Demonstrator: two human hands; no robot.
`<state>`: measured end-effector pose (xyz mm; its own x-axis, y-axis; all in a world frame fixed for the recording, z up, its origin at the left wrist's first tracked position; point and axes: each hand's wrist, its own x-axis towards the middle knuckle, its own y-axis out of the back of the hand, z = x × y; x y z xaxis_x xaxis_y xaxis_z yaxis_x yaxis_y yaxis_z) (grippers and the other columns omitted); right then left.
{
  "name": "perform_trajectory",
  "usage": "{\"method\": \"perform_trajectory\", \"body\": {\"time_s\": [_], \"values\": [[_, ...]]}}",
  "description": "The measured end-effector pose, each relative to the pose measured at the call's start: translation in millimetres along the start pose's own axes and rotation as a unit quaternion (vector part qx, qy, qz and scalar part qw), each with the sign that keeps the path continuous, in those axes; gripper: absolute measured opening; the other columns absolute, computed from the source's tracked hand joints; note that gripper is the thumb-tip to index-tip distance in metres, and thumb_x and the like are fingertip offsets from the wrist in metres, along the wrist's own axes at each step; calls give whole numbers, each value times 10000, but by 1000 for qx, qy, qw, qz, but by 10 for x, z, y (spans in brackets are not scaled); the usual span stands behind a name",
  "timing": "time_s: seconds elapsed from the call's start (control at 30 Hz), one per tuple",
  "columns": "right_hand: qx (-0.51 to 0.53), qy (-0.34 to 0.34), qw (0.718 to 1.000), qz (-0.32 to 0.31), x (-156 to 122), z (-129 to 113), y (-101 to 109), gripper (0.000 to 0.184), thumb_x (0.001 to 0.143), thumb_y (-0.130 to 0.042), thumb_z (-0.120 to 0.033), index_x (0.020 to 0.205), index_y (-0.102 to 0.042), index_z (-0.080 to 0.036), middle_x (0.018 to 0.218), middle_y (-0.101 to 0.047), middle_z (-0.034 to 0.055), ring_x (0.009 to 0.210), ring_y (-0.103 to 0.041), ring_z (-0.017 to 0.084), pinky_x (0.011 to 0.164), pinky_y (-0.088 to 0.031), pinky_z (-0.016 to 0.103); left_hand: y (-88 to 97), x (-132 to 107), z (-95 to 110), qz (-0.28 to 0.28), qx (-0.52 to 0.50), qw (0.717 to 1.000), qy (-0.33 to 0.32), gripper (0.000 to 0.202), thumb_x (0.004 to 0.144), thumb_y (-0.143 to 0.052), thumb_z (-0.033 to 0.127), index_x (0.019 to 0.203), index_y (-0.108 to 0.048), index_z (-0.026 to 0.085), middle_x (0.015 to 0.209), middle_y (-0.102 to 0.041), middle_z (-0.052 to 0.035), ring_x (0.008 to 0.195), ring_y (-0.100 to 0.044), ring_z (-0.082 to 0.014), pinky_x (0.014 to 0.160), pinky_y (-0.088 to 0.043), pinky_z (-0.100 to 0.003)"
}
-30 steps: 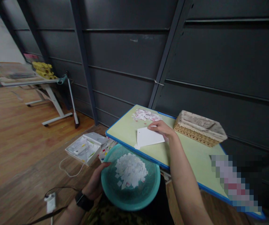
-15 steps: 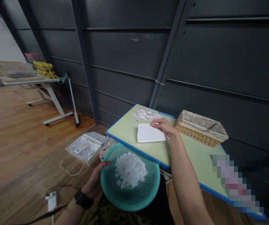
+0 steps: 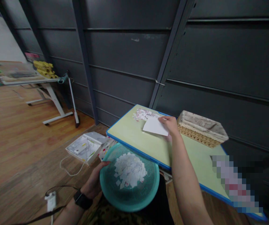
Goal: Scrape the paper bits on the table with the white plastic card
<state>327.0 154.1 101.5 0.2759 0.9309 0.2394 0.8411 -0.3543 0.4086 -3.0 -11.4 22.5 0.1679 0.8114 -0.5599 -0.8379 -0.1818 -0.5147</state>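
Observation:
My left hand (image 3: 96, 178) grips the left rim of a teal plastic strainer basket (image 3: 150, 187), its thumb over the edge. A heap of small white paper pieces (image 3: 130, 170) lies inside the basket. Over the table, my right hand (image 3: 169, 123) pinches a white card (image 3: 155, 126) by its right side, thumb on top and the other fingers mostly hidden. The card is slightly tilted, its far edge beside a scattered pile of paper scraps (image 3: 142, 114) at the table's back corner.
The pale green table (image 3: 127, 132) has a blue edge. On it stand a lined wicker basket (image 3: 200, 131) and a blurred-out item (image 3: 236, 184) at right. An open white box (image 3: 84, 148) and a white power strip (image 3: 51, 201) lie on the floor. A dark panelled wall (image 3: 125, 47) rises behind.
My right hand has moved the white card away from me and a little right, toward the scrap pile, and the card has turned. My left hand and the strainer basket have barely shifted.

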Motion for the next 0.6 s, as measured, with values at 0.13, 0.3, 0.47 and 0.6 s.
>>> {"method": "perform_trajectory", "body": {"time_s": [0.13,0.3,0.47,0.6], "values": [[-84,26,995,40,90,128,54,362,621,-561,-380,792,-730,-109,744,-682,73,704,-589,213,559,-385,264,26,29,-5,-1,-4,1000,-5,95,747,-605,170,660,-625,138,532,-703,-25,468,-635,-151,500,-523,-266],[-118,36,992,3,63,102,12,343,642,-548,-373,777,-732,-118,705,-664,55,656,-568,190,542,-362,252,8,15,-8,8,16,1000,-10,105,758,-591,181,674,-631,135,537,-708,-37,457,-639,-165,492,-529,-280],[-80,40,990,-106,-22,16,-67,322,636,-593,-389,720,-716,-104,623,-621,29,559,-503,139,481,-308,234,-23,-5,12,10,17,1000,-15,136,781,-567,189,676,-631,132,534,-709,-41,447,-637,-162,512,-541,-286],[-40,42,966,-253,-141,-106,-201,325,626,-644,-426,700,-711,-117,580,-607,10,496,-453,103,454,-281,222,-28,-15,18,-3,-7,1000,-8,134,773,-580,179,652,-620,138,508,-696,-25,443,-628,-147,477,-519,-257]]}}
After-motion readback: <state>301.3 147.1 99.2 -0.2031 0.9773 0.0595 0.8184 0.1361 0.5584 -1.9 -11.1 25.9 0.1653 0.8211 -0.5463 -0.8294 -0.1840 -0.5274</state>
